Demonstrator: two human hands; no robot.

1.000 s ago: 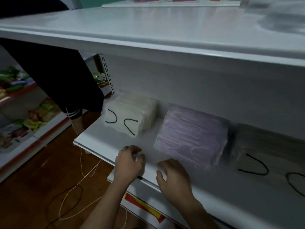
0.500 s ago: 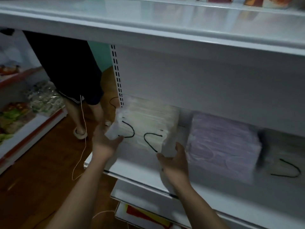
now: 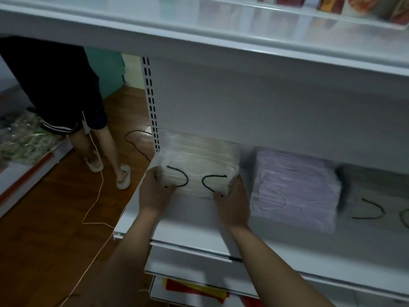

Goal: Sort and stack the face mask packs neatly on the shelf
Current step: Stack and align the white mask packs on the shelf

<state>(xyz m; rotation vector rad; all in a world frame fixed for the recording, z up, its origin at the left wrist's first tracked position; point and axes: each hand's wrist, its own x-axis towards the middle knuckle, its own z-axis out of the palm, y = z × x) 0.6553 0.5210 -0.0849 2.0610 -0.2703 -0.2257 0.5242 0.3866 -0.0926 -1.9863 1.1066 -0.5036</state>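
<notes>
Between the two hands sits a white mask pack (image 3: 199, 160) with black ear loops (image 3: 180, 179) on its front. The left hand (image 3: 155, 193) grips the left end of this pack, with its fingers curled on the corner. The right hand (image 3: 232, 207) holds the right end, with its thumb up against the side. The hands are apart, one at each end, and the pack is squeezed between them. The pack rests on the white shelf (image 3: 188, 227), at the shelf's left end.

Just to the right of the right hand lies a purple mask pack (image 3: 294, 189), also on the shelf. It is close beside the white pack. Farther right of it is a pale grey mask pack (image 3: 374, 196) with black loops. It looks blurry.

Above the hands is a white top shelf (image 3: 221, 32). Up and a little to the left of the left hand stands a white post with dark slots (image 3: 150, 103).

Far to the left of the left hand, another person stands on the brown wooden floor (image 3: 44, 240). That person wears black shorts (image 3: 66, 89) and pale slippers (image 3: 124, 179). A thin white cord (image 3: 97, 196) runs down across the floor near those feet.
</notes>
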